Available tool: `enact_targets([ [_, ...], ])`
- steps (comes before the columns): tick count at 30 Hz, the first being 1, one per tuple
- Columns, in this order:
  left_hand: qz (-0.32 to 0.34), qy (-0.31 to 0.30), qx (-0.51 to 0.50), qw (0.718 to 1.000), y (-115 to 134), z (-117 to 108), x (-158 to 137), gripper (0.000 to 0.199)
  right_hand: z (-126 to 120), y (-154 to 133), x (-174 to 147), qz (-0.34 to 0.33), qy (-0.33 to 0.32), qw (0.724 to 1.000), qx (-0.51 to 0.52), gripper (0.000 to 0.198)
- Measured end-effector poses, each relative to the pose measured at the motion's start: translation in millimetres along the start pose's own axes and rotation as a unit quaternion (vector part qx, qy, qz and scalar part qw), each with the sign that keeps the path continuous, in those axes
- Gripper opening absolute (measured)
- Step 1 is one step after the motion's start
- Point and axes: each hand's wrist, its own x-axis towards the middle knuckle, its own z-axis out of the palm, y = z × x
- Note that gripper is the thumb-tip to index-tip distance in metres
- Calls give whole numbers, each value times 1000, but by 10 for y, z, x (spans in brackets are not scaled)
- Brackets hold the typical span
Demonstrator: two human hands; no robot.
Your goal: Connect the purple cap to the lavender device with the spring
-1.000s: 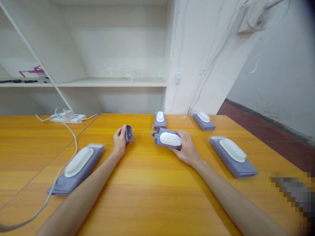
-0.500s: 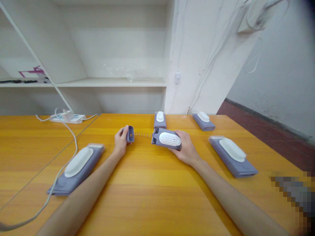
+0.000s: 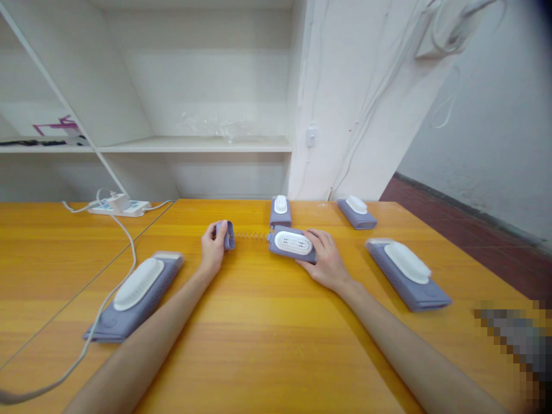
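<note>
My left hand (image 3: 213,244) is closed around a small purple-grey end cap (image 3: 228,236), its hollow side turned to the right. A thin coil spring (image 3: 251,236) stretches from the cap to a purple-grey plastic casing (image 3: 278,244) with a slotted white oval piece (image 3: 294,243) on its face. My right hand (image 3: 323,256) grips this casing by its right end, with the fingers over the top and the thumb below. Just behind it stands a similar purple-grey casing (image 3: 280,219) with a white oval top.
More such casings lie on the wooden table (image 3: 259,345): one at left (image 3: 133,296), one at right (image 3: 407,273), one at back right (image 3: 357,213). A white cable (image 3: 131,247) runs past the left casing from a power strip (image 3: 138,209). White shelving (image 3: 202,144) stands behind.
The casing in my right hand has rolled, so its slotted white face shows more fully and its left end less. My left hand has turned the cap slightly; the spring stays stretched.
</note>
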Motion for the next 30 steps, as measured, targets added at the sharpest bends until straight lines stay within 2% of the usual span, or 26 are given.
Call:
enact_targets([
  [6,-25,-40,-8,999,36,10,-24,42,-19,-24,5,-11,5,1000,28,61],
  [12,-90,-28,-47,994,10,0,1,42,-33,-58,0,-41,-17,996,72,62],
  [16,-111,-29,-89,989,-5,-1,33,42,-48,-78,-3,-34,-4,995,92,64],
  [23,-97,-55,-59,992,13,20,2,44,-53,-165,-10,-13,25,993,111,68],
  [30,-96,-33,-54,993,43,10,-9,40,-46,-172,-8,-13,30,995,93,64],
])
